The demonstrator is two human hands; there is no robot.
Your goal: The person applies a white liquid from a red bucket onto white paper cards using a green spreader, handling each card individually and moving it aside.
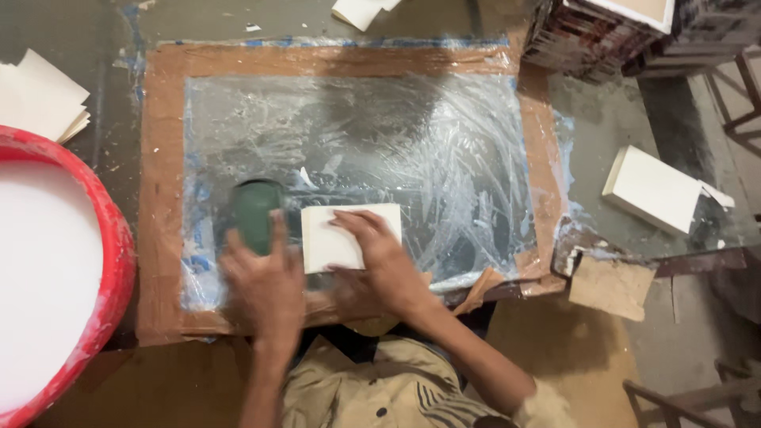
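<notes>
A white square sheet [337, 236] lies on a plastic-covered glass panel [380, 135] smeared with white paste. My right hand [379, 257] presses down flat on the sheet, fingers spread over its right half. My left hand [265, 285], blurred with motion, holds a dark green round pad [252, 212] just left of the sheet, against the panel. Part of the pad is hidden under my fingers.
A red tub [111, 238] of white liquid sits at the left. Stacks of white sheets lie at the upper left [40, 95] and right [654, 189]. Brown tape [162, 158] frames the panel. A pile of printed stock [594, 32] stands at the upper right.
</notes>
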